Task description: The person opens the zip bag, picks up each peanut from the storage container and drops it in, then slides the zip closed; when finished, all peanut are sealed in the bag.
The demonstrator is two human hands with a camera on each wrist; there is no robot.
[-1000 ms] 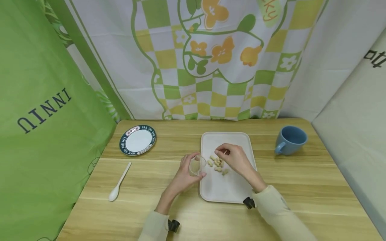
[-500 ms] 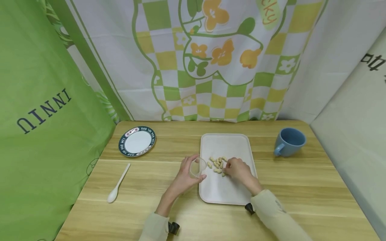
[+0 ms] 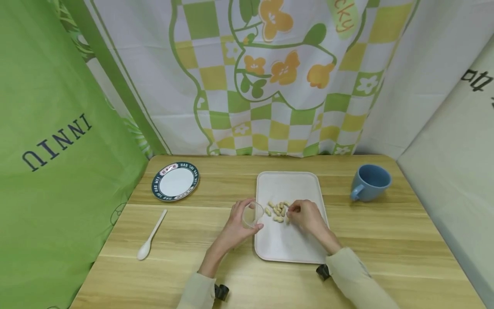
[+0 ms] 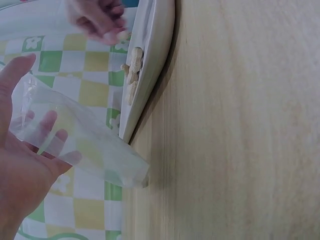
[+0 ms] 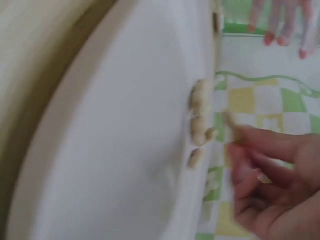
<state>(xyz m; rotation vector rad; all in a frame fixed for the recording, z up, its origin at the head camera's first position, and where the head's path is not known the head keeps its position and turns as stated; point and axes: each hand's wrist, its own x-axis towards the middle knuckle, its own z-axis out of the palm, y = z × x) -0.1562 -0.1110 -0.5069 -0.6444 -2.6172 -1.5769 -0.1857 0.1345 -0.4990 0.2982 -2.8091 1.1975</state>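
Observation:
My left hand [image 3: 237, 225] holds a clear plastic bag [image 4: 95, 135] by its round mouth, thumb on one side and fingers on the other. The bag hangs beside the left edge of a white tray [image 3: 283, 246]. Several unshelled peanuts [image 3: 278, 209] lie in a loose group on the tray. My right hand [image 3: 308, 216] is just right of that group. Between its thumb and forefinger it pinches a single peanut [image 5: 231, 122], slightly blurred and raised off the tray in the right wrist view.
A blue mug [image 3: 370, 183] stands to the right of the tray, its handle toward the front left. On the left are a green-rimmed plate [image 3: 176, 181] and a white spoon [image 3: 150, 238]. A patterned curtain [image 3: 270, 98] hangs behind the wooden table [image 3: 193, 240].
My right hand has come down from above the peanuts to their right side, then lifted a little with a peanut pinched. The left hand and bag have stayed nearly still.

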